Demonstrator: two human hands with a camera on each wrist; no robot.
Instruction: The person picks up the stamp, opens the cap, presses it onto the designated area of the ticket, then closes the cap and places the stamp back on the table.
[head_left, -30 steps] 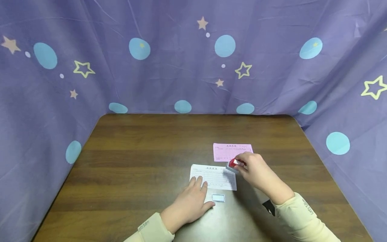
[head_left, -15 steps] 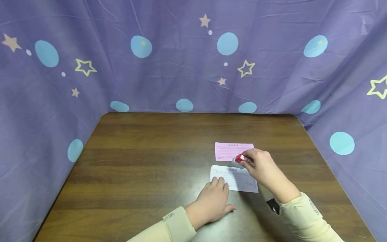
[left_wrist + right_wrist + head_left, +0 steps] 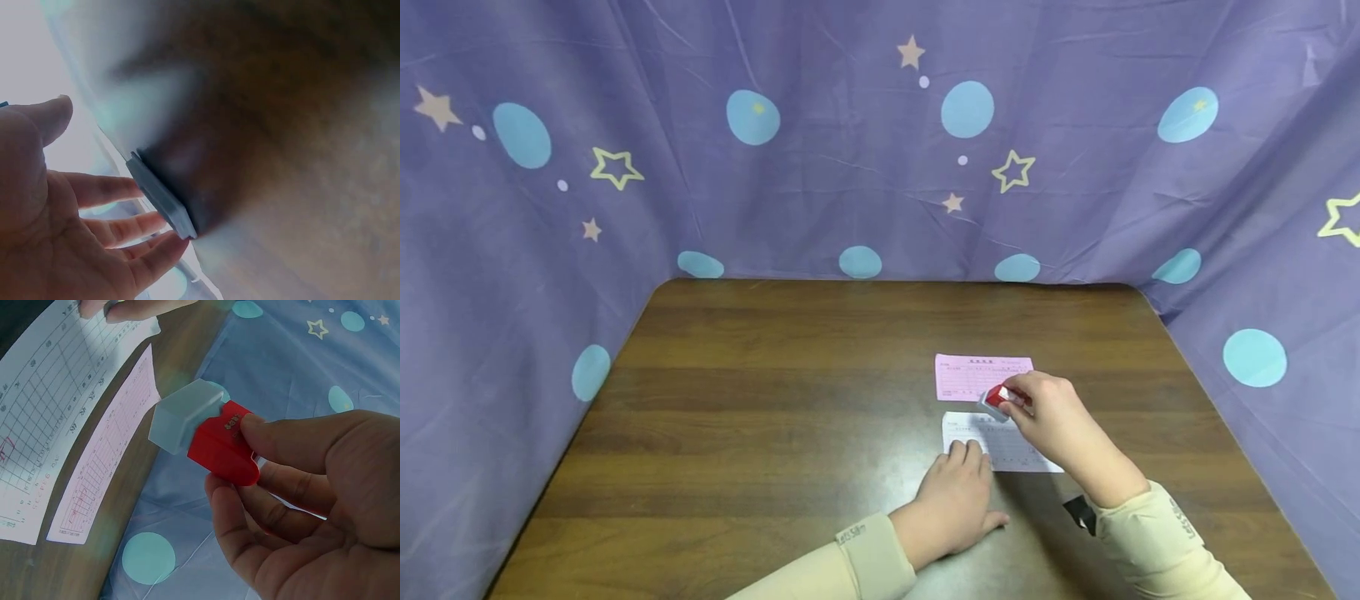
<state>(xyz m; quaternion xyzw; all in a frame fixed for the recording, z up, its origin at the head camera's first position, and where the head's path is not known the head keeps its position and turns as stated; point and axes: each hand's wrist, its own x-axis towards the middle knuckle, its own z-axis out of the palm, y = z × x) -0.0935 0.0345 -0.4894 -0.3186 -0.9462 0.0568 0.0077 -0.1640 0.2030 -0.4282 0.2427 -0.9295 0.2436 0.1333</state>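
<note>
My right hand pinches a small red stamp with a translucent whitish base, thumb on one side and fingertips on the other. The stamp is held tilted, overlapping the gap between a pink printed slip and a white printed slip in the head view. My left hand rests on the white slip's left part, fingers extended and thumb spread out. In the left wrist view, a flat grey rectangular cap lies by the left fingertips; the hand hides it in the head view. Reddish marks show on the slips in the right wrist view.
A brown wooden table bears everything, with rounded far corners. Purple curtains with stars and blue dots hang around its back and sides. A black piece shows beside the right cuff.
My left hand has slid right, and the white slip has shifted right with it. The cap, in sight earlier, is now covered in the head view. The stamp has moved slightly right.
</note>
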